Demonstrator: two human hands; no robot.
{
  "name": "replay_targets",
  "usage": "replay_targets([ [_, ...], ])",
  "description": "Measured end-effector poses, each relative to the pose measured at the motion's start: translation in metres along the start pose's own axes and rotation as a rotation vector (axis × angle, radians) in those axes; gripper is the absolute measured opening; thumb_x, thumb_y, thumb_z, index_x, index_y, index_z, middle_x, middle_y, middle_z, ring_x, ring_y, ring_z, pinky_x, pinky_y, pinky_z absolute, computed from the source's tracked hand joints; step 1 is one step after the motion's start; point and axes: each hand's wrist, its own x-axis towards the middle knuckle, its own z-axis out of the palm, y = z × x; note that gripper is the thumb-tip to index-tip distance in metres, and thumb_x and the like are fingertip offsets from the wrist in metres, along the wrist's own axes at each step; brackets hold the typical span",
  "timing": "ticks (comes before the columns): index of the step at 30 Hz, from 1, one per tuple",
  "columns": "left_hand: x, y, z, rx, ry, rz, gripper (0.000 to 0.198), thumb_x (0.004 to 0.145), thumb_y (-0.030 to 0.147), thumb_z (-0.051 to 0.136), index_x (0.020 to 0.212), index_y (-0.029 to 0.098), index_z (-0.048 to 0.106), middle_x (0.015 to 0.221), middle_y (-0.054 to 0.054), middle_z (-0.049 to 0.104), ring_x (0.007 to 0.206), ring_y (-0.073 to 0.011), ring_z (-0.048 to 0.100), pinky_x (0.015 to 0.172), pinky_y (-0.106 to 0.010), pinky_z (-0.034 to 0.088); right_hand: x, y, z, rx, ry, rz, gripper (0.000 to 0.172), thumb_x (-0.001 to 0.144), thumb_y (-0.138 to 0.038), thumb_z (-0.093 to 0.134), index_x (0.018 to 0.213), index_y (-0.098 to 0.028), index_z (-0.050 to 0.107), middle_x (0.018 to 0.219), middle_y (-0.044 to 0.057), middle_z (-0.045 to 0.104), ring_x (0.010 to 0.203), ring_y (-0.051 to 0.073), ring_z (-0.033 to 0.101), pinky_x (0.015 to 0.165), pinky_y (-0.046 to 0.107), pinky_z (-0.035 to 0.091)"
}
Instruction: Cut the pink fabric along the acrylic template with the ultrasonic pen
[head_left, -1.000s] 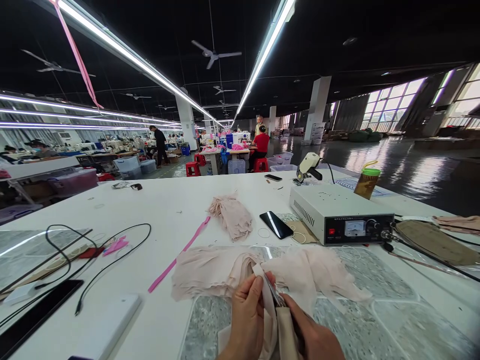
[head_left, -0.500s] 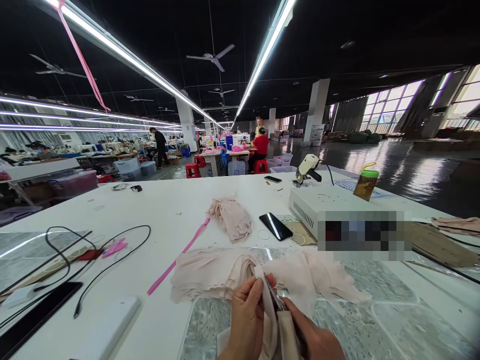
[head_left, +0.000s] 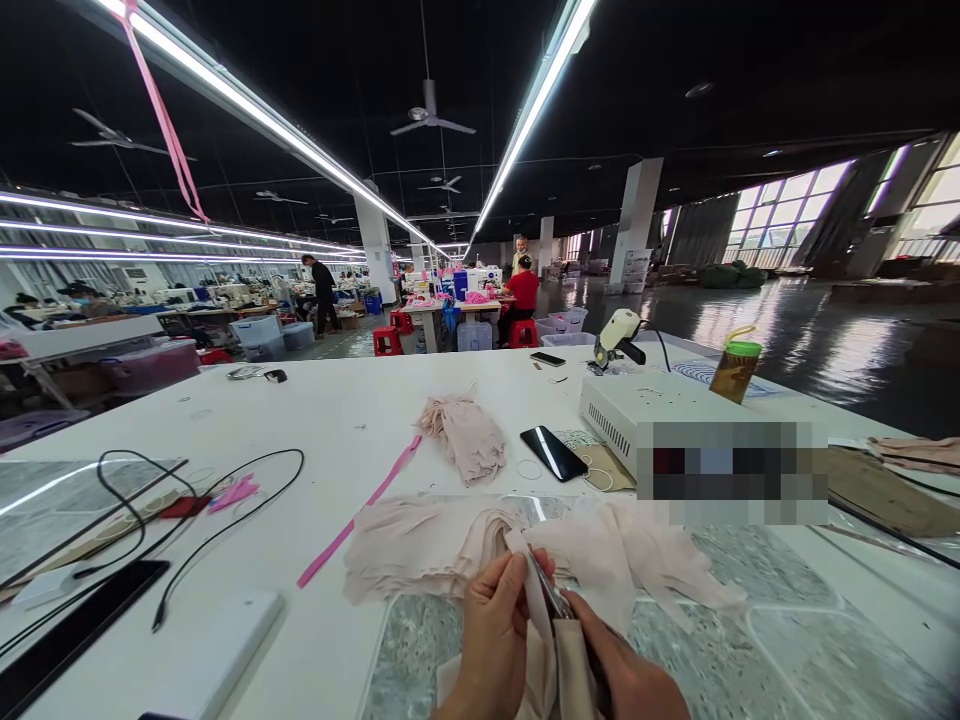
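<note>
My left hand (head_left: 491,640) pinches a strip of pale pink fabric (head_left: 534,590) at the bottom middle, thumb and fingers closed on it. My right hand (head_left: 626,675) is closed round a tool with a beige handle and a thin metal tip (head_left: 555,603), which meets the fabric strip just right of my left thumb. Behind both hands a spread of pale pink fabric pieces (head_left: 420,545) lies on the white table (head_left: 315,410). Both wrists run off the bottom edge.
A second fabric heap (head_left: 466,435), a black phone (head_left: 553,452) and a white control box (head_left: 637,410) lie beyond. A pink ribbon (head_left: 360,510) and black cables (head_left: 187,500) lie to the left. A green-lidded bottle (head_left: 735,365) stands far right. People work at distant tables.
Almost nothing has changed: both hands stay on the fabric strip and tool, and the view has shifted very slightly.
</note>
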Motion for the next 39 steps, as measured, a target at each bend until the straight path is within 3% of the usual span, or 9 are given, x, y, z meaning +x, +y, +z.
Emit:
replay_targets([
  [5, -0.001, 0.0, -0.001, -0.013, -0.01, -0.008, 0.03, 0.068, 0.039, 0.082, 0.08, 0.012, 0.075, 0.075, -0.005, 0.066, 0.064, -0.0122, 0.058, 0.064, -0.022, 0.048, 0.004, -0.009, -0.006, 0.02, 0.003, 0.021, 0.064, 0.076, -0.017, 0.041, 0.14, -0.02, 0.042, 0.12, 0.011, 0.066, 0.083, 0.024, 0.07, 0.059, 0.03, 0.053],
  [15, 0.002, -0.003, -0.002, 0.036, -0.005, -0.002, 0.033, 0.068, 0.042, 0.081, 0.081, 0.012, 0.075, 0.076, -0.006, 0.068, 0.07, -0.0161, 0.061, 0.069, -0.025, 0.049, 0.003, -0.003, -0.002, 0.052, 0.028, 0.002, 0.065, 0.074, -0.017, 0.043, 0.139, -0.019, 0.043, 0.116, 0.012, 0.068, 0.076, 0.024, 0.071, 0.064, 0.032, 0.054],
  [25, 0.003, -0.005, -0.005, 0.044, -0.04, 0.013, 0.029, 0.07, 0.039, 0.08, 0.078, 0.012, 0.074, 0.076, -0.006, 0.067, 0.068, -0.0145, 0.06, 0.068, -0.024, 0.048, 0.005, 0.002, -0.01, 0.052, -0.027, -0.07, 0.072, 0.071, -0.011, 0.045, 0.142, -0.021, 0.039, 0.121, 0.01, 0.066, 0.087, 0.023, 0.071, 0.067, 0.028, 0.056],
  [30, 0.004, -0.005, -0.005, 0.05, -0.031, 0.004, 0.03, 0.068, 0.039, 0.081, 0.078, 0.012, 0.074, 0.076, -0.006, 0.067, 0.069, -0.0144, 0.06, 0.068, -0.023, 0.048, 0.006, -0.003, -0.007, 0.009, 0.027, -0.03, 0.068, 0.071, -0.014, 0.045, 0.139, -0.017, 0.043, 0.12, 0.012, 0.066, 0.092, 0.025, 0.07, 0.067, 0.03, 0.056],
  [36, 0.004, -0.006, -0.006, 0.071, -0.041, -0.005, 0.029, 0.07, 0.039, 0.08, 0.081, 0.013, 0.074, 0.075, -0.006, 0.067, 0.068, -0.0149, 0.06, 0.068, -0.024, 0.048, 0.007, -0.008, -0.007, 0.012, 0.044, -0.014, 0.066, 0.074, -0.014, 0.044, 0.139, -0.022, 0.042, 0.112, 0.01, 0.07, 0.069, 0.022, 0.07, 0.056, 0.028, 0.053],
  [39, 0.004, -0.006, -0.006, 0.065, -0.036, -0.011, 0.03, 0.069, 0.039, 0.081, 0.083, 0.013, 0.075, 0.077, -0.006, 0.069, 0.071, -0.0163, 0.062, 0.07, -0.025, 0.049, 0.007, -0.007, -0.009, -0.025, 0.06, -0.034, 0.067, 0.072, -0.013, 0.044, 0.139, -0.021, 0.042, 0.112, 0.011, 0.07, 0.068, 0.022, 0.07, 0.054, 0.027, 0.052],
])
